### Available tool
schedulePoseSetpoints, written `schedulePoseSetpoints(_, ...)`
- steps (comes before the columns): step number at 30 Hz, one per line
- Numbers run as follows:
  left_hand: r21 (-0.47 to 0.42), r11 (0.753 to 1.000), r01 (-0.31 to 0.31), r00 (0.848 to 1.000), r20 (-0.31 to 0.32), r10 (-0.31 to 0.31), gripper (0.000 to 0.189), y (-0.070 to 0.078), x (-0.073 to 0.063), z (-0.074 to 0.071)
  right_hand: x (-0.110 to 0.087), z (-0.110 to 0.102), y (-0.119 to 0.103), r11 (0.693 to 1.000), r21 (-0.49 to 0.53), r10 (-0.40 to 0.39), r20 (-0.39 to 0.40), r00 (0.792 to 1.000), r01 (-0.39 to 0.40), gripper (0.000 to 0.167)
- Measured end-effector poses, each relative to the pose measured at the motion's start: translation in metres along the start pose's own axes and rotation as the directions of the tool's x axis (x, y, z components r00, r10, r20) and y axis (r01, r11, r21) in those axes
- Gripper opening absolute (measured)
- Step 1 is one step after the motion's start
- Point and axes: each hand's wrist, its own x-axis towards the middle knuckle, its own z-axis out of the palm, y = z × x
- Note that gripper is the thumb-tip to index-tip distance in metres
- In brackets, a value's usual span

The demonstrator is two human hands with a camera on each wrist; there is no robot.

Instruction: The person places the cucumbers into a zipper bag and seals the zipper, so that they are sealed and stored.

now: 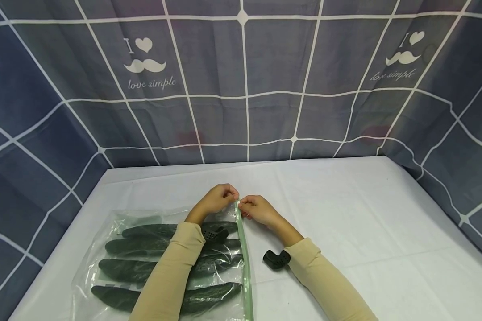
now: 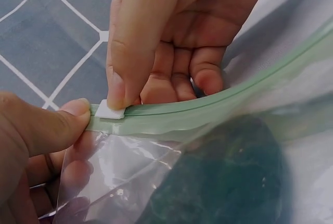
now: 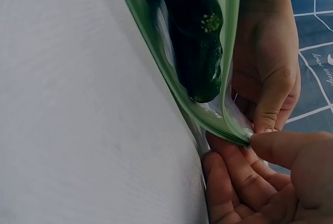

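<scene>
A clear slider zipper bag [image 1: 84, 267] lies on the left of the table, its green zip strip [image 1: 247, 276] running along the right side. Several dark green cucumbers [image 1: 213, 296] lie side by side inside it. At the far end of the strip, my left hand [image 1: 217, 199] pinches the bag's corner between thumb and fingers. Just beside it, my right hand [image 1: 262, 209] pinches the white slider [image 2: 109, 110] on the strip. In the right wrist view the bag's mouth gapes, and the tip of one cucumber [image 3: 200, 62] shows between the green edges.
A white cloth covers the table [image 1: 345, 214]. Behind and at both sides hangs a grey checked curtain [image 1: 273, 120] with white lines. Black camera mounts [image 1: 276, 259] sit at the wrists, and my left forearm lies across the bag.
</scene>
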Motion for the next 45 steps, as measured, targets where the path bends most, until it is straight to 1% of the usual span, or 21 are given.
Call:
schedulePoseSetpoints(2, -0.005, 1.0, -0.003, 1.0, -0.007, 0.003, 0.012, 0.0, 0.0, 0.001, -0.001, -0.001, 0.0, 1.0, -0.015, 0.0, 0.008, 1.0, 0.001, 0.022)
schedulePoseSetpoints(8, -0.01, 1.0, 0.02, 1.0, -0.022, -0.02, 0.011, -0.002, 0.001, 0.002, -0.004, -0.001, 0.0, 1.0, -0.026, -0.002, 0.043, 0.999, 0.004, 0.022)
schedulePoseSetpoints(15, 0.006, 0.999, 0.035, 0.999, -0.028, -0.035, 0.013, -0.004, 0.002, 0.001, -0.008, -0.002, -0.001, 0.999, -0.001, 0.052, 0.097, 0.994, -0.052, 0.023)
schedulePoseSetpoints(19, 0.01, 0.999, 0.032, 0.999, -0.032, -0.032, 0.013, -0.004, 0.002, 0.001, -0.012, -0.003, -0.001, 0.999, -0.01, 0.055, 0.12, 0.991, -0.054, 0.022)
schedulePoseSetpoints(25, 0.004, 1.0, 0.018, 0.999, -0.034, -0.017, 0.014, -0.005, 0.002, 0.001, -0.016, -0.002, -0.001, 0.998, -0.012, 0.058, 0.121, 0.991, -0.057, 0.02)
schedulePoseSetpoints(27, -0.002, 1.0, 0.017, 0.999, -0.037, -0.017, 0.014, -0.006, 0.002, 0.001, -0.017, -0.002, -0.002, 0.997, -0.009, 0.074, 0.121, 0.99, -0.073, 0.02)
schedulePoseSetpoints(32, -0.005, 1.0, 0.018, 0.999, -0.044, -0.018, 0.014, -0.007, 0.002, 0.001, -0.019, -0.002, -0.002, 0.996, -0.031, 0.083, 0.125, 0.989, -0.08, 0.021)
schedulePoseSetpoints(45, -0.003, 0.999, 0.038, 0.999, -0.035, -0.038, 0.017, -0.006, 0.001, -0.001, -0.022, -0.002, 0.001, 0.998, -0.058, 0.045, 0.143, 0.989, -0.037, 0.021)
